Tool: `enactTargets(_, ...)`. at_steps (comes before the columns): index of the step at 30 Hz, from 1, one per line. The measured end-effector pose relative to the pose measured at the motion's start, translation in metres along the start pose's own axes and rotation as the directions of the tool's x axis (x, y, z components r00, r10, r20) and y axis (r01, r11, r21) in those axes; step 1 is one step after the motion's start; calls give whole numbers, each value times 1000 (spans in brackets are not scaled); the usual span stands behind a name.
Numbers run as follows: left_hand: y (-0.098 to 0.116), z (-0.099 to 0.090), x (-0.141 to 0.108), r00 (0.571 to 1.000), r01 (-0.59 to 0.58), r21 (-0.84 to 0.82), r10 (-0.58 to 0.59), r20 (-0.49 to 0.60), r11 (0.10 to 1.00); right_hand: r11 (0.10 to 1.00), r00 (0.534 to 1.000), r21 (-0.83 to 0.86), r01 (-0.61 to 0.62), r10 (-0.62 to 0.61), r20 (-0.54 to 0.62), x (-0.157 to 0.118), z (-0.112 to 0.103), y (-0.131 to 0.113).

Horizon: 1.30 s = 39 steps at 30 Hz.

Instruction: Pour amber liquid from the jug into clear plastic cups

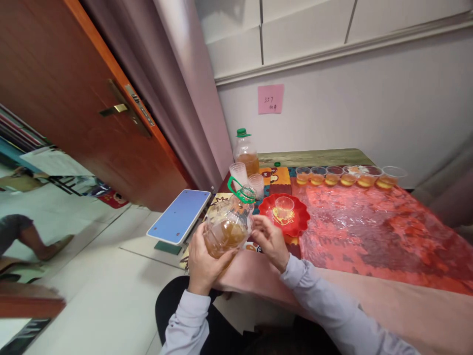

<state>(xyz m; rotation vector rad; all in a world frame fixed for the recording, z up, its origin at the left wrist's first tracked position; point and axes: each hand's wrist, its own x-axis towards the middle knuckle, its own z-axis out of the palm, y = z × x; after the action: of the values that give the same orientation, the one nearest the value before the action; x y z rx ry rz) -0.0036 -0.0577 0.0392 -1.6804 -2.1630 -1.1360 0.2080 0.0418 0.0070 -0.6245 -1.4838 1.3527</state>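
Note:
My left hand is wrapped round the lower part of a clear plastic jug with amber liquid and a green handle. The jug tilts, its uncapped neck pointing up and to the right. Beside its right side is my right hand, fingers curled near the wall; whether they grip it is unclear. Right of the jug, a red scalloped plate bears one clear cup. Stacks of clear cups stand behind the jug's neck, and a second jug with a green cap is behind them.
Several cups of amber liquid line the back of the red-covered table. A green cap lies at the rear. Left are a blue-topped stool and a wooden door. A person's leg shows at far left.

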Motion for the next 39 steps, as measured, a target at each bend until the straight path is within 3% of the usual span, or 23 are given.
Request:
enactTargets(3,3,-1,0,1000,-13,-2,13,27,1000,973,956,192,-127,69,285,-10,21,26)
enactTargets(6,9,-3,3,998,-17,3,17,64,1000,938,916,265,-223,109,387,-10,24,44)
enactTargets(13,16,-4,17,979,-121,11,117,164,993,939,920,292,-183,59,386,-8,18,42)
enactTargets(20,22,2,27,968,-174,65,159,193,983,892,922,360,-273,137,362,-6,16,42)
enactTargets(28,29,-2,33,953,-199,125,162,257,972,767,874,466,-442,251,415,-16,21,39)
enactTargets(39,42,-3,37,936,-259,217,189,296,941,641,862,588,-494,269,431,-19,25,37)
